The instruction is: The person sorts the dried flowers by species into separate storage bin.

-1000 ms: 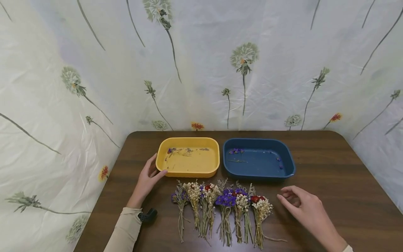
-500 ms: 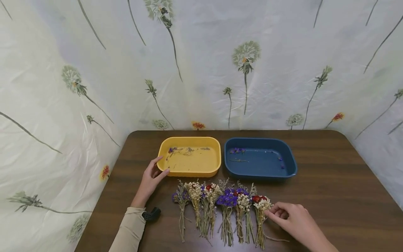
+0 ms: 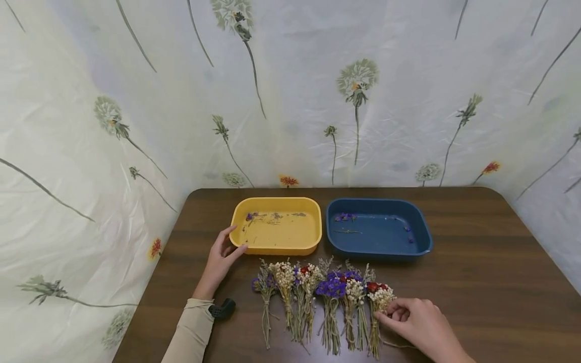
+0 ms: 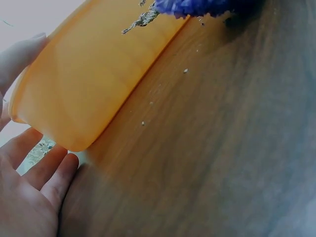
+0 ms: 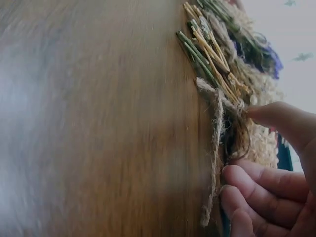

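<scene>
My left hand [image 3: 219, 264] rests at the near left corner of a yellow tray [image 3: 277, 251], thumb at the front rim and the other fingers along the left side, fairly straight. In the left wrist view the fingertips touch the tray's outer wall [image 4: 84, 89]. At the right end of a row of dried flower bouquets, my right hand [image 3: 419, 322] pinches the outermost bouquet [image 3: 379, 297], which has red and cream blossoms. Close up in the right wrist view, the thumb lies at its twine tie [image 5: 237, 106], with the fingers [image 5: 266, 192] curled on the other side.
Several tied bouquets [image 3: 330, 287] with purple and cream flowers lie on the brown table [image 3: 481, 262]. A blue tray [image 3: 379, 252] stands right of the yellow one. Both hold loose flower bits. A flower-printed curtain [image 3: 290, 101] hangs behind the table.
My right hand has moved left from beside the row to the rightmost bouquet and now pinches it. The left hand stays at the yellow tray. The view has shifted slightly.
</scene>
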A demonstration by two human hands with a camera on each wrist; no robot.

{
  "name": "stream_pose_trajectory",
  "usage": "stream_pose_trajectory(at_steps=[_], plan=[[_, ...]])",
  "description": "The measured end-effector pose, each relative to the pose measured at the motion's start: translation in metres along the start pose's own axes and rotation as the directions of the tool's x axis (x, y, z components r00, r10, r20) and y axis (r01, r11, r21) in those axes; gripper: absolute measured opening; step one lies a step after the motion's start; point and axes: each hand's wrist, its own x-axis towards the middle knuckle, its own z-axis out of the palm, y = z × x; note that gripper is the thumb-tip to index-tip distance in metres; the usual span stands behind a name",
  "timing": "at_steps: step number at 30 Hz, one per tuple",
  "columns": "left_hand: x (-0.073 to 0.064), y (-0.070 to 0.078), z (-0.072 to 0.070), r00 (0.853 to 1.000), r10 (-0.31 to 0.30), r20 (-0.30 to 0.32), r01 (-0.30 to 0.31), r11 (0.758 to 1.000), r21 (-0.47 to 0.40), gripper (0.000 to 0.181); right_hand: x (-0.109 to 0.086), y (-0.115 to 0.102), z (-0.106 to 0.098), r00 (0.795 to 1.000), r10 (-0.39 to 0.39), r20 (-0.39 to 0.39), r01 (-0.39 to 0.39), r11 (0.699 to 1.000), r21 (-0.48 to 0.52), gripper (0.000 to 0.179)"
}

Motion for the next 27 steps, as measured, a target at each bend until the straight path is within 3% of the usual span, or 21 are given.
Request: stream_pose_trajectory(at_steps=[7, 14, 22, 27], plan=[[0.000, 0.001, 0.001, 1.000, -0.004, -0.005, 0.004, 1.000, -0.010, 0.062, -0.001, -0.005, 0.002, 0.999, 0.036, -0.011, -0.036, 0.999, 0.023, 0.032], [0.001, 0.000, 0.001, 1.000, 0.004, -0.007, -0.004, 1.000, -0.006, 0.063, 0.005, -0.002, 0.002, 0.997, 0.080, 0.009, -0.081, 0.980, 0.183, 0.017], [-0.002, -0.003, -0.002, 1.000, 0.011, -0.004, -0.011, 1.000, -0.007, 0.065, 0.000, 0.009, 0.002, 0.985, 0.168, 0.042, -0.171, 0.901, 0.398, 0.023], [0.001, -0.001, -0.001, 1.000, 0.007, 0.001, -0.007, 1.000, -0.007, 0.066, -0.004, 0.013, 0.003, 0.981, 0.193, 0.034, -0.178, 0.807, 0.564, 0.027]])
